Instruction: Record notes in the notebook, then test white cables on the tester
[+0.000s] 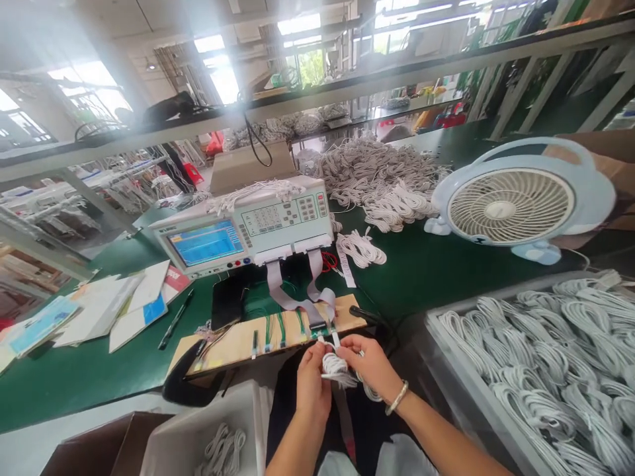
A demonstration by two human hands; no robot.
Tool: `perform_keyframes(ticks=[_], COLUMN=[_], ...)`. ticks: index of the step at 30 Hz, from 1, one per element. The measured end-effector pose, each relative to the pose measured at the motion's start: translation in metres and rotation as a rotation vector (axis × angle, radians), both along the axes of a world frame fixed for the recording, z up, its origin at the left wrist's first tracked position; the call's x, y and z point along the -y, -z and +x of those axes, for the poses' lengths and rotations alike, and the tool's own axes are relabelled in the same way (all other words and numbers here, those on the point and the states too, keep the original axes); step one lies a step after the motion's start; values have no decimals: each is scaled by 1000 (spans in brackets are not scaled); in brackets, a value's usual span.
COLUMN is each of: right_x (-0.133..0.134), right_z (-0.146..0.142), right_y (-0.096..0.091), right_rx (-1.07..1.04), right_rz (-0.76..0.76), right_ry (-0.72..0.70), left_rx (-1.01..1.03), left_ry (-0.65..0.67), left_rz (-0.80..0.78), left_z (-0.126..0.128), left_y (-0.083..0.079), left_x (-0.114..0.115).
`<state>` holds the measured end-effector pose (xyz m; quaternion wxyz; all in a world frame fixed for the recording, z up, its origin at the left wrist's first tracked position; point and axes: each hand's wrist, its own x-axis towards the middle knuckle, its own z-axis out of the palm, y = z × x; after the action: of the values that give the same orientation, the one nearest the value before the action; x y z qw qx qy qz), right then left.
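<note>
A coiled white cable (337, 367) hangs between my two hands at the front edge of a wooden board (233, 340). My left hand (315, 378) is closed on one end of the cable, with the coil beside its fingers. My right hand (371, 365) pinches the other end near a white plug (335, 338). Both ends are at a small green circuit board (317, 333) on the wooden board; whether they are fully seated I cannot tell. Grey ribbon cables (285, 291) run from the circuit board to a tester (278, 221) with a lit blue screen.
A bin of coiled cables (461, 311) stands at right, and a white bin (248, 423) with several coils at lower left. A blue fan (510, 205), a cable pile (377, 172), papers (133, 297) and a pen (176, 319) lie on the green table (114, 357).
</note>
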<state>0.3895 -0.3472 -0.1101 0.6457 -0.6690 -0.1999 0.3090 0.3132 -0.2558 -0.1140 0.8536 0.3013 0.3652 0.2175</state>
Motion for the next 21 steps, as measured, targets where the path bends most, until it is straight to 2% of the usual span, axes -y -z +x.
perform_keyframes(ticks=[4, 9, 12, 17, 21], right_x=[-9, -18, -19, -22, -18], right_z=[3, 10, 12, 12, 2], right_y=[-4, 3, 5, -4, -8], right_rx=[-28, -73, -51, -66, -108], right_rz=[16, 33, -8, -38, -18], right_ry=[-55, -142, -129, -107, -95], left_rx=[-28, 3, 39, 62, 51], left_ry=[210, 300, 306, 261, 154], left_rz=[-7, 66, 125, 93, 128], left_z=[-3, 5, 8, 8, 6], left_y=[-7, -14, -16, -18, -16], left_x=[-15, -22, -22, -22, -7])
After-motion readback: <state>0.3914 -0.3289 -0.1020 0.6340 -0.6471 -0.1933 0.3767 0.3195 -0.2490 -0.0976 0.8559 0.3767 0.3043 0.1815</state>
